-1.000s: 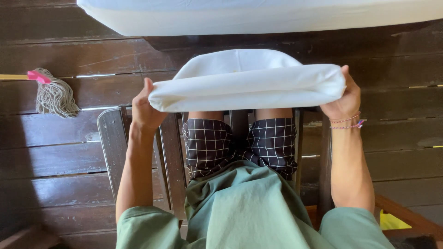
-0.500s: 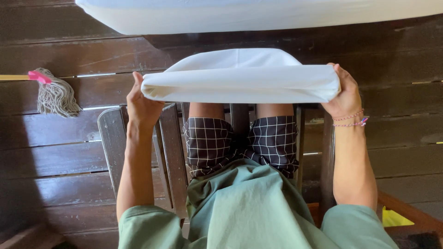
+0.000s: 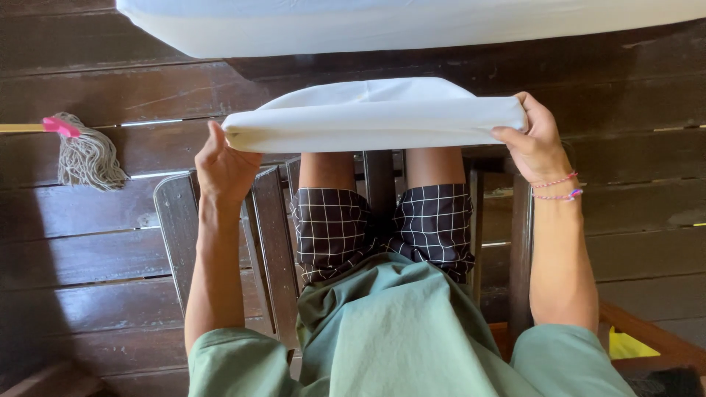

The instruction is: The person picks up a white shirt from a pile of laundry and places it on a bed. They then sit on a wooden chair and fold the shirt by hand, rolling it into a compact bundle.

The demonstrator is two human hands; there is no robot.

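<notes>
**A:** Head view, looking straight down. What are the hands doing?

**B:** Both grip one folded white cloth [image 3: 375, 117], stretched level between them above the knees. The left hand [image 3: 224, 165] is closed on the cloth's left end, palm turned inward, fingers curled around the fold. The right hand [image 3: 533, 140] is clamped on the right end, thumb on the near side and fingers wrapped over the top edge.

**A:** So the cloth touches nothing else?

**B:** Only the two hands, as far as I can see. A rounded part of it bulges up behind the straight front fold. It hangs in the air over the legs, in front of the chair.

**A:** What is the person sitting on?

**B:** A dark wooden slatted chair [image 3: 176, 220]; its slats show between and beside the thighs. The person wears black-and-white checked shorts [image 3: 434, 220] and a green shirt [image 3: 397, 338]. On the right wrist sit thin beaded bracelets [image 3: 559, 187].

**A:** And around them?

**B:** A dark wooden plank floor [image 3: 110, 88]. At the left lies a string mop [image 3: 88, 158] with a pink collar, well apart from the left hand. Along the top edge runs a large white padded surface [image 3: 368, 26], perhaps a mattress; I cannot tell for certain. A yellow object [image 3: 625, 344] peeks out at the lower right.
</notes>
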